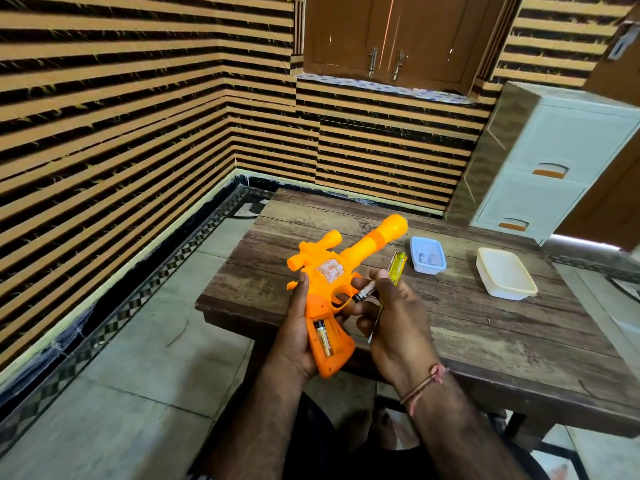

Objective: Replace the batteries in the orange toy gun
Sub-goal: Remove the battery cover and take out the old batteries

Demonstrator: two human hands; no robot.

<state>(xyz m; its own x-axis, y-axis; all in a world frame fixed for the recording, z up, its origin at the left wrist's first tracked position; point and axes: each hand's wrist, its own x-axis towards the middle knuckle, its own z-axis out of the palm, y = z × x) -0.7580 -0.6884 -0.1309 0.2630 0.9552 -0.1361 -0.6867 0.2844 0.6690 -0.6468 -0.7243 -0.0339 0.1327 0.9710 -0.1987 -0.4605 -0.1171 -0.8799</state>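
Left hand (298, 327) grips toy gun (332, 289) by its handle, above tabletop (450, 323) edge; one battery (322, 337) sits in the open handle. Right hand (394, 320) fingers pinch second battery (363, 292) beside the trigger, also clasping a yellow screwdriver (394, 268).

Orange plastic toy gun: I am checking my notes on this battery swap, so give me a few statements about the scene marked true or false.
1. The left hand holds the orange plastic toy gun by its grip. True.
2. The open battery compartment in the grip is empty. False: one gold and black battery lies in it.
3. The right hand holds a loose black battery and a yellow-handled screwdriver. True.
4. The white rectangular plastic container lies on the floor. False: it stands on the wooden table.
5. The small light blue tray stands on the table beyond the gun. True.
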